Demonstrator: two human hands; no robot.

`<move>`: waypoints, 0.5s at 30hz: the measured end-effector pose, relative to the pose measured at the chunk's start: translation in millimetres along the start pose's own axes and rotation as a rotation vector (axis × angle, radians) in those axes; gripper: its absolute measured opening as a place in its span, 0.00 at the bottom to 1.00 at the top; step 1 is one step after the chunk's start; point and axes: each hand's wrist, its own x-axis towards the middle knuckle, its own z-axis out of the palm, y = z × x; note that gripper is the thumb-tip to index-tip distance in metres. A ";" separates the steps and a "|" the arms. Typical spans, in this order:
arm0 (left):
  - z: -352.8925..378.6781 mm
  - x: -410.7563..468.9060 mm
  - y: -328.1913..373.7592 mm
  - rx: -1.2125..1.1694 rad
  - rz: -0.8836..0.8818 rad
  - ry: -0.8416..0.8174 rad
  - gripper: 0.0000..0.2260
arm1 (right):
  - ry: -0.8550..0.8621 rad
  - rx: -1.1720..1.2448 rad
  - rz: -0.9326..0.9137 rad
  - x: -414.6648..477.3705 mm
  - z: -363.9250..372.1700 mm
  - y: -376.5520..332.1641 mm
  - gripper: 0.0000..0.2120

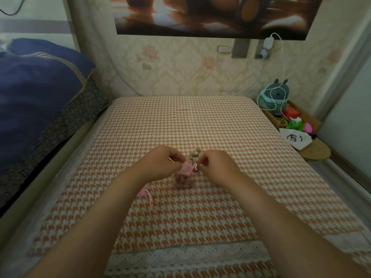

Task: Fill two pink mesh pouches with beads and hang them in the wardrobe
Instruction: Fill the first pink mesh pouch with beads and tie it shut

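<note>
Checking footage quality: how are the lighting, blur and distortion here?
Head view: dim, warm light; wide-angle bending at the edges; soft overall, so the filled pink mesh pouch between left hand and right hand and the beads lack detail.

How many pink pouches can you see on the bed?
2. One pouch, already holding beads, stands between the hands, both pinching its drawstrings. The second pouch lies flat by the left forearm, partly hidden.

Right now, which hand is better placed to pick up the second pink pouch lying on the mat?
Left. The left hand is nearer the flat pink mesh pouch, which lies beside that forearm. The right hand sits across the bead-filled pink mesh pouch, pinching its drawstring.
</note>
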 end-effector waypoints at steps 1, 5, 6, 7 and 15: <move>-0.1 -0.3 0.4 0.002 0.000 0.000 0.11 | 0.036 0.064 0.008 1.0 -5.5 -0.4 0.05; 0.5 1.1 1.1 -0.003 0.008 -0.004 0.11 | 0.166 0.344 -0.060 -1.3 -29.9 -14.5 0.05; 0.7 1.7 0.9 -0.007 0.015 -0.007 0.11 | 0.153 0.370 -0.096 -4.2 -33.5 -19.7 0.04; 1.0 2.4 0.4 -0.004 0.022 -0.009 0.10 | 0.124 0.368 -0.135 -8.3 -35.6 -24.2 0.05; -1.6 0.0 -1.3 -0.054 0.028 -0.056 0.08 | 0.055 0.054 -0.264 -12.3 -29.0 -31.4 0.09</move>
